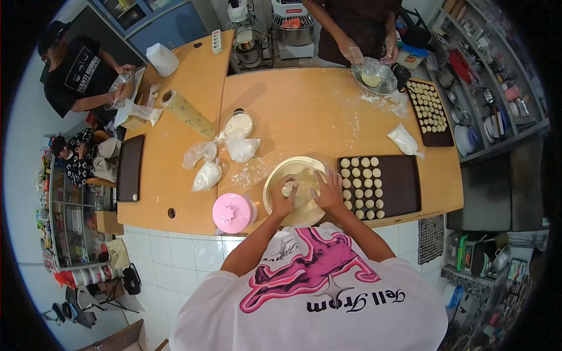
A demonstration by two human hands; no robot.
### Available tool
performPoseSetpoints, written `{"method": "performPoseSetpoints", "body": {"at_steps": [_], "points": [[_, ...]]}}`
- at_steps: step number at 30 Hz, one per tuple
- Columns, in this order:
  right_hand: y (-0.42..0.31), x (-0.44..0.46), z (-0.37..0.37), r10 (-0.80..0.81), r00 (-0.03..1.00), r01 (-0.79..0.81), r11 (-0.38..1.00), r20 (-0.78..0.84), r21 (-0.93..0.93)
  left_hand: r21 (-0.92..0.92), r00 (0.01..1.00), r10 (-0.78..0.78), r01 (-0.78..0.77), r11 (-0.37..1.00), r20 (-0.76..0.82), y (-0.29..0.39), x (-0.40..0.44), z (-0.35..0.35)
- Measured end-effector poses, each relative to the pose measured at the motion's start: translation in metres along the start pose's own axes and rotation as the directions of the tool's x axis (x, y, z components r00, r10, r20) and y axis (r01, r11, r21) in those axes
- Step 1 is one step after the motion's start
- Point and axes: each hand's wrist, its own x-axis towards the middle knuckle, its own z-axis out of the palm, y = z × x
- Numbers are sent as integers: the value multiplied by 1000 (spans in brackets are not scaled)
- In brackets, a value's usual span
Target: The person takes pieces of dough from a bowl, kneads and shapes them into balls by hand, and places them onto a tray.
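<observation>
the left hand (283, 203) is gripping dough (287, 188) over the bowl (304, 209) while the right hand (330, 192) is lying spread at its rim, probably steadying it.

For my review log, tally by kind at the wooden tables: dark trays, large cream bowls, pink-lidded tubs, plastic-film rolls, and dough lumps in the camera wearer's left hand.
Dark trays: 3
Large cream bowl: 1
Pink-lidded tub: 1
Plastic-film roll: 1
Dough lump in left hand: 1
Total: 7
</observation>
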Motion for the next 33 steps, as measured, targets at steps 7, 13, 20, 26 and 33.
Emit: {"method": "performPoseSetpoints", "body": {"at_steps": [7,13,20,26,33], "points": [[-2,-4,5,-32,999,32,998,-8,-47,-195,879,-449,475,858,164,7,0,-6],[-3,-4,1,-19,999,21,999,43,-37,-293,799,-566,601,744,202,11,8,-10],[-5,-9,3,-5,1000,5,1000,17,7,-36,852,-468,489,872,234,2,4,-7],[-10,-8,1,17,1000,-18,999,26,41,-21,875,-482,483,875,53,-11,-6,1],[-8,-9,1,15,1000,-16,998,16,58,-25,847,-529,530,847,44,-9,-7,0]]}}
